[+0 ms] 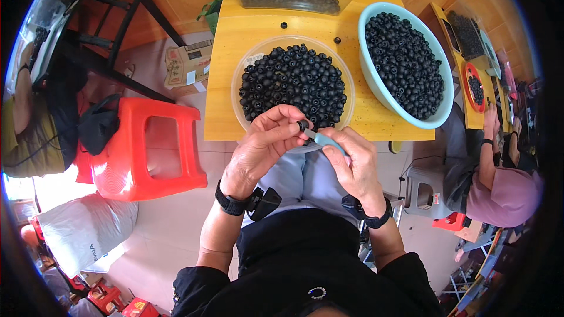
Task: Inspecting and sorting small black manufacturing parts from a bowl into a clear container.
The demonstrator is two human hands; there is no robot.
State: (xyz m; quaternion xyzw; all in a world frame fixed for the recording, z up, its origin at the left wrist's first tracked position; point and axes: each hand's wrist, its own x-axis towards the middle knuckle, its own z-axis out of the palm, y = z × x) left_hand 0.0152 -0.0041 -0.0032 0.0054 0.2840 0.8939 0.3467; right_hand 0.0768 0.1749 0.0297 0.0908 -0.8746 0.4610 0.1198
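Between its thumb and fingertips, my left hand (258,151) pinches a small round black bead-like piece (302,124). My right hand (357,163) is wrapped round a small knife (322,139) with a light blue handle, its short blade against or just beside that piece; which of the two I cannot tell. Both hands are over the near edge of a shallow clear round tub (235,91). It holds a heap of similar black pieces (294,82), many showing a ringed hole. The near part of the tub is hidden behind my hands.
A light blue basin (363,61) full of black pieces stands right on the yellow table (220,82), and a clear rectangular bin (282,1) at its far side. Two loose pieces lie between. A red stool (126,147) is at left; people sit at both sides.
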